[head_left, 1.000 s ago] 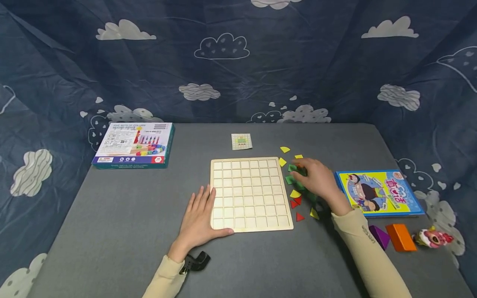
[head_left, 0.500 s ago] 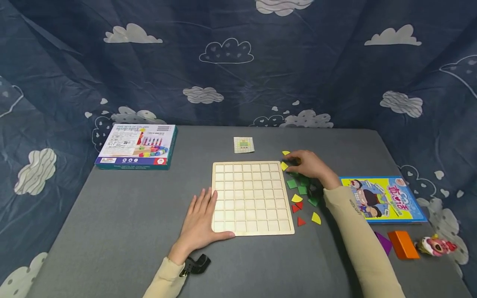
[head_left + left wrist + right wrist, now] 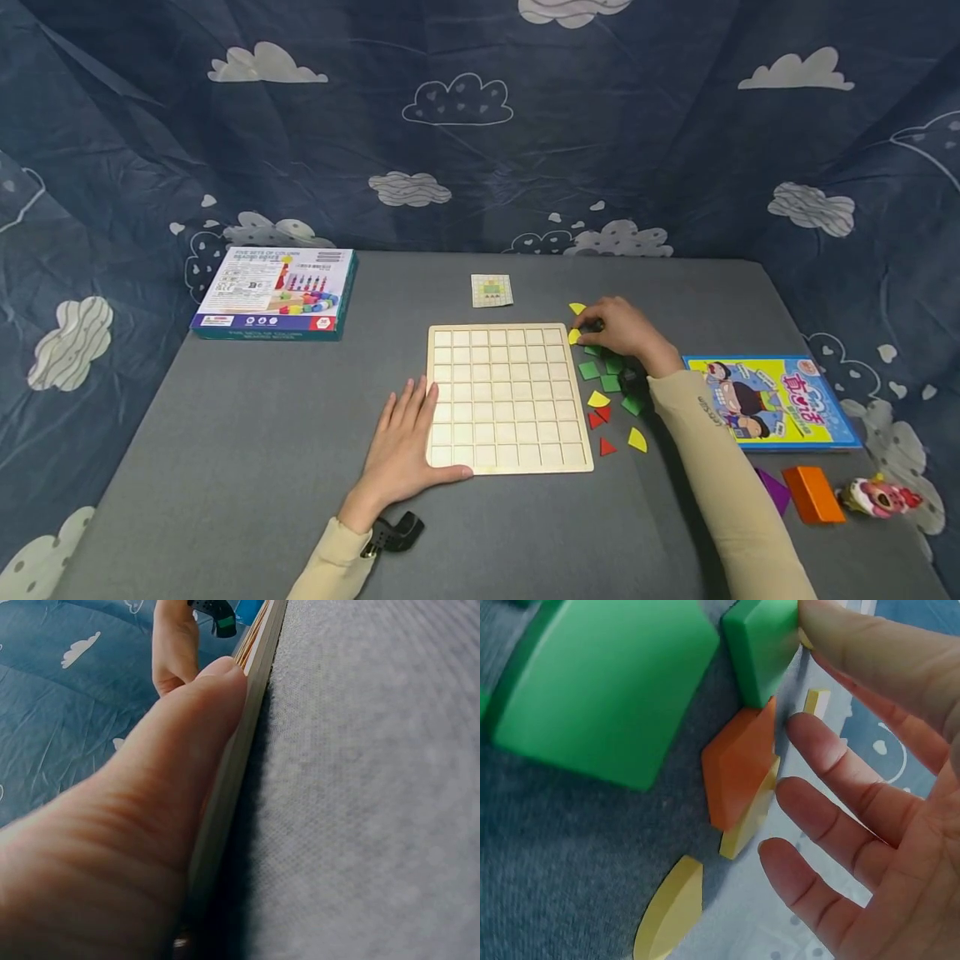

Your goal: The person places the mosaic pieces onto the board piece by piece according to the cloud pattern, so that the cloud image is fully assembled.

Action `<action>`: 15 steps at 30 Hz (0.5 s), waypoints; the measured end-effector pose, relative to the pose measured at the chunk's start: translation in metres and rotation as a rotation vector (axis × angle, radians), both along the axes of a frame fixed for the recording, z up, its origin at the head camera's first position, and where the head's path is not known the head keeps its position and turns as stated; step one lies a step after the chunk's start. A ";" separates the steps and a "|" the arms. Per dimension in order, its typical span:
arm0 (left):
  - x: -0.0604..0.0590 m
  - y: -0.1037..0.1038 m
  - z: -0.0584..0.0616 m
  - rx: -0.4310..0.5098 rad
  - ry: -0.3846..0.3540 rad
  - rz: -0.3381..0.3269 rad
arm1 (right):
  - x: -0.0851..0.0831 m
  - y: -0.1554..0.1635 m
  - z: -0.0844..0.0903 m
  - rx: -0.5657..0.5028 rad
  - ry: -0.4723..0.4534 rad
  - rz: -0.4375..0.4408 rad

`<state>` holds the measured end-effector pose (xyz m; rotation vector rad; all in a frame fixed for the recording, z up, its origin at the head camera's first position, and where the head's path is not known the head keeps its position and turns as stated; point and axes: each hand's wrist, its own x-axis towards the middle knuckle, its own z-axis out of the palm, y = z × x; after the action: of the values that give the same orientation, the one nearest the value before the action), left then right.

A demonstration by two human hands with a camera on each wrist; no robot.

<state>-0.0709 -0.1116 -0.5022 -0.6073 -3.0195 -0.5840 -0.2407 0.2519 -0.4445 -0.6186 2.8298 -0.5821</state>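
Note:
In the head view, my left hand [image 3: 401, 442] rests at the near left corner of a wooden grid board [image 3: 510, 400], fingers straight along its left side. Its thumb [image 3: 202, 712] lies against the near edge in the left wrist view. My right hand [image 3: 622, 327] is beyond the board's far right corner, pinching a yellow fan-shaped piece [image 3: 574, 337] between thumb and index finger. The right wrist view shows its other fingers [image 3: 832, 757] spread loosely. Beneath this hand are green square pieces [image 3: 607, 690], an orange piece [image 3: 739, 772] and more yellow pieces [image 3: 671, 911].
Red triangles [image 3: 607, 447] lie right of the board. A small pattern card [image 3: 492, 291] lies behind it. One box [image 3: 273, 292] stands back left, a blue-yellow box [image 3: 776, 402] at right. Near that are a purple block [image 3: 774, 490], an orange block [image 3: 813, 495] and a figurine [image 3: 881, 497].
My right hand has moved from over the green pieces a little away and left to the yellow piece, which has shifted slightly. My left hand stays on the board's edge.

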 end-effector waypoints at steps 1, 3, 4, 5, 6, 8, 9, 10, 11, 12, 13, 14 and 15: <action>0.000 0.000 0.000 -0.001 0.001 0.001 | 0.000 0.000 0.000 0.007 0.003 -0.007; 0.000 0.000 0.000 -0.003 0.002 0.001 | -0.001 0.001 0.000 0.020 0.005 -0.018; 0.000 0.000 0.000 -0.002 0.003 0.001 | -0.001 0.001 0.000 0.024 0.004 -0.022; 0.000 0.000 0.000 -0.001 0.005 0.000 | -0.001 0.002 0.000 0.026 0.002 -0.023; 0.000 0.000 0.000 0.000 0.006 0.000 | -0.001 0.002 0.000 0.029 0.001 -0.025; 0.000 0.000 0.000 0.006 0.010 -0.003 | -0.002 0.003 0.000 0.028 -0.004 -0.025; 0.000 0.000 0.000 0.007 0.013 -0.004 | -0.001 0.003 0.001 0.025 -0.007 -0.025; 0.000 0.000 0.000 0.008 0.014 -0.004 | -0.001 0.003 0.001 0.024 -0.010 -0.026; 0.000 0.000 0.000 0.008 0.016 -0.005 | -0.001 0.003 0.001 0.022 -0.011 -0.024; 0.000 0.000 0.000 0.009 0.016 -0.004 | -0.001 0.003 0.001 0.022 -0.011 -0.025; 0.000 0.000 0.000 0.010 0.017 -0.004 | -0.001 0.003 0.001 0.021 -0.010 -0.026; 0.000 0.000 0.001 0.009 0.018 -0.004 | -0.002 0.003 0.001 0.020 -0.007 -0.024; 0.000 0.000 0.001 0.010 0.017 -0.004 | -0.002 0.002 0.000 0.017 -0.001 -0.022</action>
<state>-0.0710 -0.1117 -0.5015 -0.6153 -2.9986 -0.5914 -0.2427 0.2543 -0.4441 -0.5850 2.8409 -0.5620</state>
